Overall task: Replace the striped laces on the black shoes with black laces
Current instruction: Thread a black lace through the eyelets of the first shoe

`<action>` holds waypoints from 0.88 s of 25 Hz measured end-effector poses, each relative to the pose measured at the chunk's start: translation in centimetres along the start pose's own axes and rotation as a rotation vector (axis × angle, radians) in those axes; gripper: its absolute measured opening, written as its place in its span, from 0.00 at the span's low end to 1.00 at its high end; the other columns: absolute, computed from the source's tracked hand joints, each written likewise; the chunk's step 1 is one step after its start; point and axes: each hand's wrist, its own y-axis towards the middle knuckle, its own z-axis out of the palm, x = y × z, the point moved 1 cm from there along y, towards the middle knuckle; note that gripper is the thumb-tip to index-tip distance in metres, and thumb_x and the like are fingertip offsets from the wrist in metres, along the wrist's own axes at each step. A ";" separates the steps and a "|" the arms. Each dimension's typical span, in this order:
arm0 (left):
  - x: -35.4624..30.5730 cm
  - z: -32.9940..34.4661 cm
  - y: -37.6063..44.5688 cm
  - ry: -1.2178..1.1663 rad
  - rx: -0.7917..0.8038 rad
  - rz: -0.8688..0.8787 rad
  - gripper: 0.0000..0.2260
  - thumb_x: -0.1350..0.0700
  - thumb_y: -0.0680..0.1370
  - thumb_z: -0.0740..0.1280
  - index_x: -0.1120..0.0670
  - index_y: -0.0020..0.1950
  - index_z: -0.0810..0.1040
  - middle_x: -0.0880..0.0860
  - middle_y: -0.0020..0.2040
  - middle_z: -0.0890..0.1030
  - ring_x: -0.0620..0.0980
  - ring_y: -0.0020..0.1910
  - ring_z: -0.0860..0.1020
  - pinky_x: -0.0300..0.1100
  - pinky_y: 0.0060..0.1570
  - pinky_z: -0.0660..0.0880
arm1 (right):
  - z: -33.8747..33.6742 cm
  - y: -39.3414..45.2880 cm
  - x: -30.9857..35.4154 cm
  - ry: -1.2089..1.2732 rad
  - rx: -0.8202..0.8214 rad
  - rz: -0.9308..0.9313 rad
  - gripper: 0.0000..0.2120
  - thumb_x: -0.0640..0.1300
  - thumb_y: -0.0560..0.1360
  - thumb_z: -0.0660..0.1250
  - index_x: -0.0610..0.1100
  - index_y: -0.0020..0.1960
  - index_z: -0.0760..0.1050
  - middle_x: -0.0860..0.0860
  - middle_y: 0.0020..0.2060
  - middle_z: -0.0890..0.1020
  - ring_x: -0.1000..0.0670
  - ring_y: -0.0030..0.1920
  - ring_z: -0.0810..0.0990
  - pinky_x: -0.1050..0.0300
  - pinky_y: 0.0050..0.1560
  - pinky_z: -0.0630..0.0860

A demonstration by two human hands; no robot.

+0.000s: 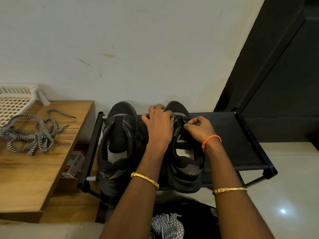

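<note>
Head view: right hand (200,129) pinches black lace (181,119); left hand (159,124) grips right shoe (185,152); no legible writing.

Black fabric rack (229,135) carries two black shoes (119,145); wooden table (34,178) holds striped laces (34,135), white basket (13,102)

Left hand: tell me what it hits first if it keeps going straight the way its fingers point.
Probably the toe of the right-hand black shoe: the left hand already rests across it, fingers pointing towards the wall beyond. Depth is unclear.
</note>
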 end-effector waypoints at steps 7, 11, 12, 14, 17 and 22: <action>1.1 -1.6 0.1 0.078 -0.152 -0.110 0.09 0.54 0.81 0.59 0.50 0.58 0.76 0.51 0.67 0.67 0.51 0.67 0.62 0.50 0.62 0.56 | -0.3 0.0 -0.2 0.029 0.004 0.007 0.06 0.41 0.70 0.71 0.47 0.43 0.73 0.49 0.39 0.79 0.49 0.44 0.80 0.55 0.45 0.77; 3.8 -4.1 -0.1 0.138 -0.381 -0.393 0.11 0.55 0.81 0.58 0.54 0.60 0.74 0.55 0.64 0.70 0.56 0.65 0.65 0.53 0.60 0.59 | -0.4 0.0 -0.3 0.052 0.013 0.014 0.07 0.40 0.70 0.71 0.46 0.43 0.74 0.47 0.41 0.80 0.46 0.47 0.80 0.50 0.53 0.79; 4.2 -4.5 -0.3 0.128 -0.415 -0.451 0.11 0.55 0.81 0.58 0.55 0.61 0.74 0.57 0.64 0.70 0.57 0.65 0.65 0.53 0.60 0.59 | -0.4 0.1 -0.2 0.052 0.019 0.015 0.07 0.40 0.70 0.71 0.46 0.43 0.73 0.47 0.41 0.79 0.46 0.47 0.80 0.50 0.53 0.78; 4.3 -4.6 -0.4 0.106 -0.421 -0.451 0.12 0.56 0.80 0.58 0.54 0.62 0.72 0.57 0.64 0.70 0.57 0.65 0.65 0.54 0.60 0.58 | -0.4 0.1 -0.2 0.049 0.024 0.011 0.07 0.39 0.70 0.71 0.46 0.43 0.73 0.48 0.40 0.79 0.47 0.47 0.80 0.51 0.52 0.78; 2.3 -3.2 -0.2 0.087 -0.245 -0.115 0.15 0.55 0.78 0.61 0.46 0.64 0.73 0.52 0.66 0.69 0.52 0.68 0.61 0.52 0.61 0.54 | -0.3 0.1 -0.2 0.040 0.027 0.009 0.07 0.40 0.71 0.71 0.47 0.43 0.73 0.48 0.40 0.79 0.47 0.46 0.80 0.52 0.51 0.78; -0.6 0.3 -0.1 0.050 -0.014 0.006 0.10 0.53 0.80 0.62 0.47 0.57 0.80 0.49 0.64 0.71 0.50 0.68 0.61 0.51 0.62 0.50 | -0.3 0.2 -0.2 0.021 0.024 0.006 0.07 0.40 0.70 0.71 0.47 0.43 0.73 0.48 0.40 0.79 0.47 0.45 0.80 0.53 0.48 0.79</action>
